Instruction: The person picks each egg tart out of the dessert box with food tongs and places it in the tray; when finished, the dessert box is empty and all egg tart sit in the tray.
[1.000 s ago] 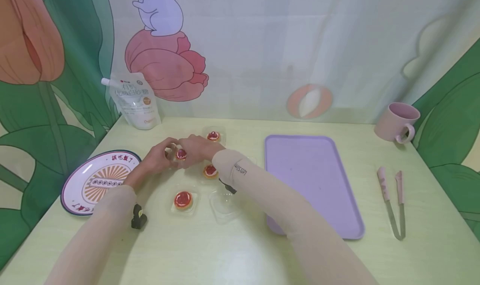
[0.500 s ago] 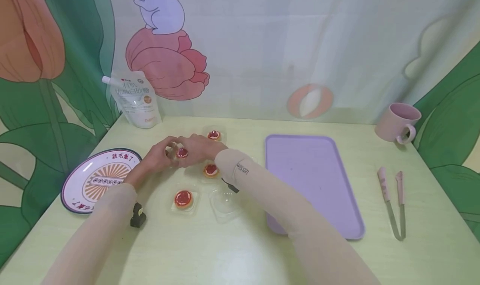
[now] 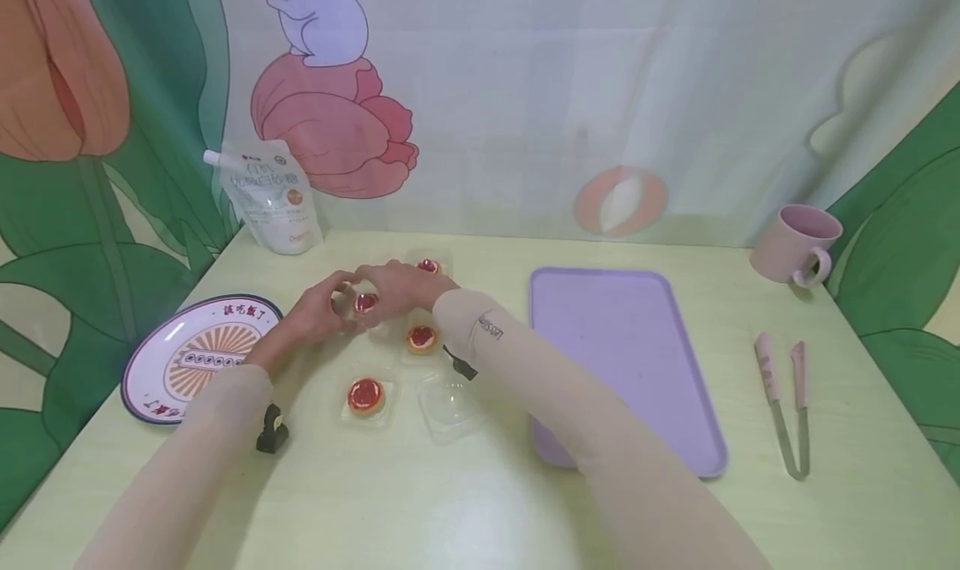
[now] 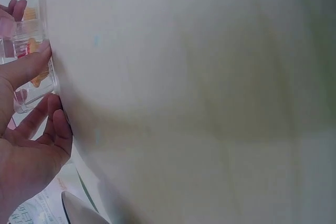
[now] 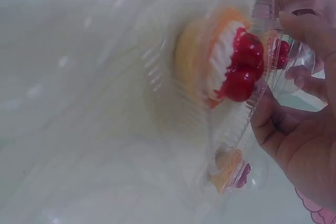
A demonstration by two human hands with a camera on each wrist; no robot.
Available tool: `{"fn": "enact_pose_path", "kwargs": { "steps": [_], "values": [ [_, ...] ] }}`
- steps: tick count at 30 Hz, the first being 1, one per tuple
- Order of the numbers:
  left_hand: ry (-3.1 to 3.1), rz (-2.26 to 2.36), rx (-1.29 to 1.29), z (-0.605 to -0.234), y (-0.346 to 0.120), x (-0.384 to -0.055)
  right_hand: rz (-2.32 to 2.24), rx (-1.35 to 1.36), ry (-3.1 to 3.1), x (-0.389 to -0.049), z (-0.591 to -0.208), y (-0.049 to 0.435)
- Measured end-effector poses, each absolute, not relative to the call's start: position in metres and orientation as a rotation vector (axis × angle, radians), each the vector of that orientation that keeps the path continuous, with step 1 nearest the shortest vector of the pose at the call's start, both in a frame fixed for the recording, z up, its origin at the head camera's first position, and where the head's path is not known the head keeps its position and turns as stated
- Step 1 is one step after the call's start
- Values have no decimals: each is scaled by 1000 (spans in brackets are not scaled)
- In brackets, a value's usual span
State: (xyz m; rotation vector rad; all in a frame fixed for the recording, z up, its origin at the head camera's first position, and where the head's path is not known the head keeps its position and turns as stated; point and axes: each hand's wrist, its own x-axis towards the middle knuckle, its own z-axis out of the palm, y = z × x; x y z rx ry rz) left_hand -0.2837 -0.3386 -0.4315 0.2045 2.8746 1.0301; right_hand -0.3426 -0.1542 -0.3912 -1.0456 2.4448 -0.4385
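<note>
A small tart (image 3: pixel 367 303) with a glossy red topping sits in a clear plastic box (image 4: pixel 32 98) between my two hands. My left hand (image 3: pixel 318 310) holds the box from the left side, thumb on one edge and fingers curled at another. My right hand (image 3: pixel 399 290) pinches it from the right; part of its grip is hidden behind the plastic in the right wrist view. Just right of them sits a second tart (image 3: pixel 422 338), shown large with red berries and white cream in the right wrist view. Behind the right hand a third tart (image 3: pixel 429 266) is partly covered.
Nearer the front are another boxed tart (image 3: pixel 365 396) and a clear plastic lid (image 3: pixel 450 403). A patterned plate (image 3: pixel 157 337) lies at left, a white pouch (image 3: pixel 277 203) behind. To the right are a purple tray (image 3: pixel 622 362), tongs (image 3: pixel 787 428) and a pink mug (image 3: pixel 787 245).
My right hand has shifted slightly up and right, and more of the tart between the hands shows. My left hand stays almost in place.
</note>
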Motion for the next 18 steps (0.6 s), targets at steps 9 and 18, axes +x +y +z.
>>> {"fn": "enact_pose_path", "kwargs": {
  "steps": [9, 18],
  "values": [
    [2806, 1062, 159, -429, -339, -283, -498, -1021, 2396, -343, -387, -152],
    [2745, 1096, 119, -425, -339, -282, -521, -994, 2376, -343, -380, -152]
  ]
}}
